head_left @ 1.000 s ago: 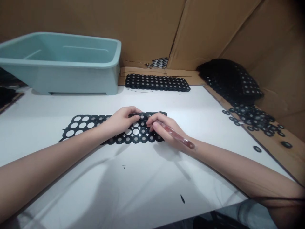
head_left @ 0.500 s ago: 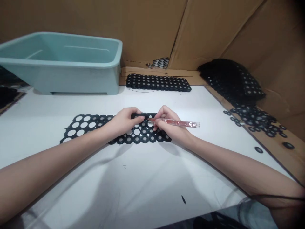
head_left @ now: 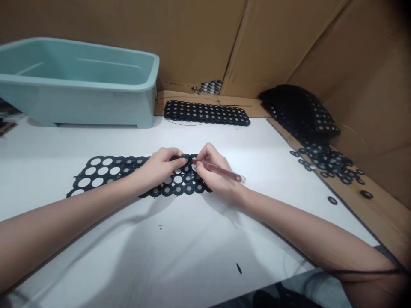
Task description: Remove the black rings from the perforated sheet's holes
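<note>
A black sheet of joined rings (head_left: 129, 161) lies flat on the white table. Several of its round openings show plain white, while others hold rings with grey centres. My left hand (head_left: 163, 164) rests across its middle, thumb and fingers pinching the far edge. In my right hand (head_left: 216, 171) is a slim red pen-like tool (head_left: 221, 170) with clear wrapping at its rear end. The tool's tip meets the sheet close to my left thumb; what kind of tip it is cannot be made out. My right hand covers the sheet's right end.
A pale teal tub (head_left: 102, 105) stands at the back left. Behind my hands lies a stack of similar black sheets (head_left: 207, 113). On the right are a dark pile of sheets (head_left: 300, 113), a heap of loose black rings (head_left: 324, 162) and cardboard walls (head_left: 199, 38).
The whole view has shifted, so most things sit a little farther left. The tool in my right hand has turned, its rear end now lower and pointing more towards me. Both hands stay on the sheet.
</note>
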A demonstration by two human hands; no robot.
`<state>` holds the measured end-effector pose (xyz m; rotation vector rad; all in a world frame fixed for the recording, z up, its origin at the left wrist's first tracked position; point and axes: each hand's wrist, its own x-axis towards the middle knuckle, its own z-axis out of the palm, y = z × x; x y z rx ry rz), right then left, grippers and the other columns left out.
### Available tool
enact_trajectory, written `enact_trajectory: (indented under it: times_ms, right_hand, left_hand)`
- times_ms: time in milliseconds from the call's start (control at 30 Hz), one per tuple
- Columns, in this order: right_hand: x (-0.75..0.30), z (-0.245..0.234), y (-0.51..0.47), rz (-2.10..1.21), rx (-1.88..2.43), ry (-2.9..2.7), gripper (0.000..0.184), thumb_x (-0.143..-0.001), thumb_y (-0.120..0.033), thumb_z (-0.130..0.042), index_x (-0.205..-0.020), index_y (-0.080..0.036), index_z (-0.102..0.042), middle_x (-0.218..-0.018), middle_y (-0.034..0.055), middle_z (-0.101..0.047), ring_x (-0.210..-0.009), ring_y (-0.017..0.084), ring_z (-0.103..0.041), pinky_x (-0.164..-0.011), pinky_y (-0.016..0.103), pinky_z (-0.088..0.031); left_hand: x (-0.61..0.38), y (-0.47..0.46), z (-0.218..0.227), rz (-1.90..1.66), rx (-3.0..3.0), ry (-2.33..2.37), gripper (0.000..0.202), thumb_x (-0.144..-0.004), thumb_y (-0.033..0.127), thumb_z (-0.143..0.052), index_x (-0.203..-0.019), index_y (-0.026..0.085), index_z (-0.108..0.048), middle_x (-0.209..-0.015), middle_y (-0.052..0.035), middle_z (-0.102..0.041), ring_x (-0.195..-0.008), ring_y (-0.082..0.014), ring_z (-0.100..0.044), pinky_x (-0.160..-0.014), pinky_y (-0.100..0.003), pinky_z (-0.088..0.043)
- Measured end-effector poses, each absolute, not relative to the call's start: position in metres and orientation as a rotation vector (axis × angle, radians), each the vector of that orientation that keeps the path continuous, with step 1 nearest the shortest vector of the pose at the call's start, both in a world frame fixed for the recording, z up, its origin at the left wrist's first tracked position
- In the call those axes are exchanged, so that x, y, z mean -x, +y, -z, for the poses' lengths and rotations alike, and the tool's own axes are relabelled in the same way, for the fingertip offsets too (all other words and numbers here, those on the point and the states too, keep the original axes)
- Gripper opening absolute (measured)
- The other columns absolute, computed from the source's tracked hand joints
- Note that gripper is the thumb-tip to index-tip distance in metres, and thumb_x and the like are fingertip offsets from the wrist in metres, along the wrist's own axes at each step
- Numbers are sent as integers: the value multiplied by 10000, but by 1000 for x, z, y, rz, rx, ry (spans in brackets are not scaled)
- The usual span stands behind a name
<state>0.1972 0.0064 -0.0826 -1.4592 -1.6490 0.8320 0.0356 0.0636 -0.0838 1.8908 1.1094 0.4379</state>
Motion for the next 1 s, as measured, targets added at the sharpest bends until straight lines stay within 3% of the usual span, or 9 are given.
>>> enact_trajectory:
  times_ms: [267, 433, 1000]
  right_hand:
    - [-202, 85, 9, -906, 1436, -1569, 58, -746, -177, -476, -748, -199, -422, -705, -33, -506, -623, 106, -472, -538, 240, -345]
    - [-206, 89, 9, -1016, 1275, -1490, 91, -798, -236, -480, -764, -194, -407, -705, -18, -520, -623, 111, -519, -552, 250, -384]
    - [-201, 90, 7, -862, 1361, -1534, 79, -795, -223, -472, -761, -197, -406, -712, -22, -490, -617, 106, -495, -559, 258, -388]
  left_hand:
    - [-33, 62, 82, -367, -2202, 1108, 305, -717, 499, -501, -776, 201, -526, -744, -16, -562, -731, -193, -516, -631, -297, -356]
    - [-35, 62, 86, -400, -2161, 1139, 352, -746, 536, -451, -703, 188, -482, -662, 3, -501, -633, -153, -473, -547, -269, -319]
    - [-35, 55, 86, -547, -2201, 1117, 278, -787, 461, -442, -765, 187, -482, -756, 3, -531, -713, -158, -482, -642, -281, -346]
